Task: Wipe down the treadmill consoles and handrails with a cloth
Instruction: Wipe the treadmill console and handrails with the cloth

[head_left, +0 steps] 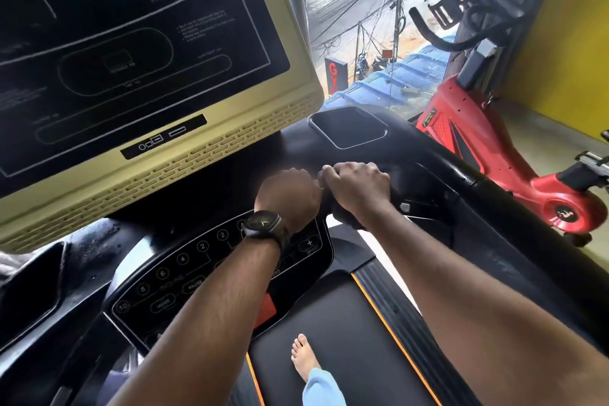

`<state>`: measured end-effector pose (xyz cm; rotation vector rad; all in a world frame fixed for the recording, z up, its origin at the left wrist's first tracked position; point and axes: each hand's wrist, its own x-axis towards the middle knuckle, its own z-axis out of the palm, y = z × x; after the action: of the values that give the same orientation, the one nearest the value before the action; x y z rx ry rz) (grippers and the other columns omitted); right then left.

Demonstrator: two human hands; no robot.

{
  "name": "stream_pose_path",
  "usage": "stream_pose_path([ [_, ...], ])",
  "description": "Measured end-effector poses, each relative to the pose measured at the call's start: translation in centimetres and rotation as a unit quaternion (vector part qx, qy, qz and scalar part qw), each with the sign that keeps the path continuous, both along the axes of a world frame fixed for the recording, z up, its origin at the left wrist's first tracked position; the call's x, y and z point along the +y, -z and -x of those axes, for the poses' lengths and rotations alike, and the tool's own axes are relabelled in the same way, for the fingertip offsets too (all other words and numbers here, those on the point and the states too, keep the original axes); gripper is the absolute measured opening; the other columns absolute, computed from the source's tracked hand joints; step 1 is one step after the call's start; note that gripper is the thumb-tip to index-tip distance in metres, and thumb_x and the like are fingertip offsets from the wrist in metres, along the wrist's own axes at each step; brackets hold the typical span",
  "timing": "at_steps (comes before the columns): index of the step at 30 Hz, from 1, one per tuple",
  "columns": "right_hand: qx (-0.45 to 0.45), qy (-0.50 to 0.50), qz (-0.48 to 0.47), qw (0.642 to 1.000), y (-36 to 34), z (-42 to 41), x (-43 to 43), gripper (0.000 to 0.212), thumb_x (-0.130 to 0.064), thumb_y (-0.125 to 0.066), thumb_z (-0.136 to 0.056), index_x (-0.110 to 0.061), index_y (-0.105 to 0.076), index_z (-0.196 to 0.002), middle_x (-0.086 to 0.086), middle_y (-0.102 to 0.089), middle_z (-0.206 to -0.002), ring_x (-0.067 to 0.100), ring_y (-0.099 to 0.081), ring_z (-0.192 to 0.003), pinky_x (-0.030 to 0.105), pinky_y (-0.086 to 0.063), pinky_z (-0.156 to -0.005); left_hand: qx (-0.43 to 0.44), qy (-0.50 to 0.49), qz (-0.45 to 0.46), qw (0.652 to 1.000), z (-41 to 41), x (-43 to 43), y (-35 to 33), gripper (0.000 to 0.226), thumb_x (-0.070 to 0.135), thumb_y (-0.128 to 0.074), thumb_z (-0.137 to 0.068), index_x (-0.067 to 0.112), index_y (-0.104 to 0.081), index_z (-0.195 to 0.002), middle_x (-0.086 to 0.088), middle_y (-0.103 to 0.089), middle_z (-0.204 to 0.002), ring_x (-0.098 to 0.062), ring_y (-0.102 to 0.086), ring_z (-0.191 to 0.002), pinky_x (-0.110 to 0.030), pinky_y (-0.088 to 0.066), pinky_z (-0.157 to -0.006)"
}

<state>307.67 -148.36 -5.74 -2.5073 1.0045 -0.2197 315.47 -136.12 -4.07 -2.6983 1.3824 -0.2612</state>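
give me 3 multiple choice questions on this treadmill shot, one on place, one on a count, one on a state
1. Where is the red bike?
A. left of the screen
B. behind the person
C. right of the treadmill

2. How many bare feet show on the belt?
A. one
B. two
C. none

3. The right hand is:
A. flat on the screen
B. curled round a dark bar
C. hanging down

Answers: C, the bike stands off the treadmill's right side; A, a single foot shows; B, its fingers wrap the bar.
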Motion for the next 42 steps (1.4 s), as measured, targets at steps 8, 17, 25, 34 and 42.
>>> stream_pose_path([
  [8, -0.044, 0.038, 0.113, 0.992, 1.8, 0.7, 1.8, 0.046, -0.059, -0.038, -0.098, -0.029, -0.070, -0.111, -0.005, -0.063, -0.132, 0.037, -0.053, -0.117, 0.049, -0.045, -0.088, -0.007, 0.001, 0.011, 1.000, 0.1, 0.0, 0.1, 0.052, 0.040, -0.019, -0.096, 0.012, -0.062, -0.099, -0.007, -0.069, -0.101, -0.027, -0.067, -0.091, -0.038, -0.049, -0.071],
  [17, -0.077, 0.076, 0.154, 0.982, 2.3, 1.2, 3.3, 0.042, -0.054, -0.041, -0.099, -0.027, -0.074, -0.101, -0.003, -0.073, -0.110, 0.038, -0.055, -0.119, 0.049, -0.044, -0.086, -0.012, 0.007, 0.005, 1.000, 0.0, 0.1, 0.2, 0.045, 0.038, -0.025, -0.100, 0.012, -0.062, -0.100, -0.007, -0.068, -0.100, -0.026, -0.066, -0.091, -0.037, -0.048, -0.071],
  [25, -0.029, -0.019, 0.035, 0.999, 1.0, -0.5, 0.7, 0.043, -0.049, -0.039, -0.100, -0.028, -0.075, -0.110, -0.007, -0.053, -0.149, 0.022, -0.028, -0.151, 0.056, -0.035, -0.106, -0.013, 0.005, 0.010, 1.000, -0.1, 0.1, 0.2, 0.063, 0.043, -0.006, -0.091, 0.014, -0.061, -0.097, -0.006, -0.068, -0.097, -0.025, -0.066, -0.089, -0.037, -0.047, -0.068],
  [34, -0.023, -0.029, 0.044, 0.998, 0.4, -0.4, 0.4, 0.041, -0.049, -0.039, -0.099, -0.025, -0.072, -0.100, 0.000, -0.071, -0.110, 0.027, -0.062, -0.111, 0.045, -0.042, -0.090, -0.004, -0.001, 0.006, 1.000, 0.2, 0.3, 0.0, 0.040, 0.036, -0.029, -0.100, 0.012, -0.062, -0.099, -0.007, -0.068, -0.101, -0.025, -0.065, -0.093, -0.037, -0.047, -0.073],
  [42, -0.018, -0.019, 0.048, 0.999, 0.1, -0.3, -0.1, 0.042, -0.049, -0.042, -0.096, -0.023, -0.075, -0.097, 0.007, -0.073, -0.104, 0.032, -0.065, -0.104, 0.042, -0.043, -0.083, 0.010, 0.003, 0.007, 1.000, 0.2, 0.4, -0.3, 0.039, 0.035, -0.030, -0.099, 0.013, -0.061, -0.096, -0.006, -0.067, -0.098, -0.025, -0.065, -0.090, -0.037, -0.047, -0.072],
])
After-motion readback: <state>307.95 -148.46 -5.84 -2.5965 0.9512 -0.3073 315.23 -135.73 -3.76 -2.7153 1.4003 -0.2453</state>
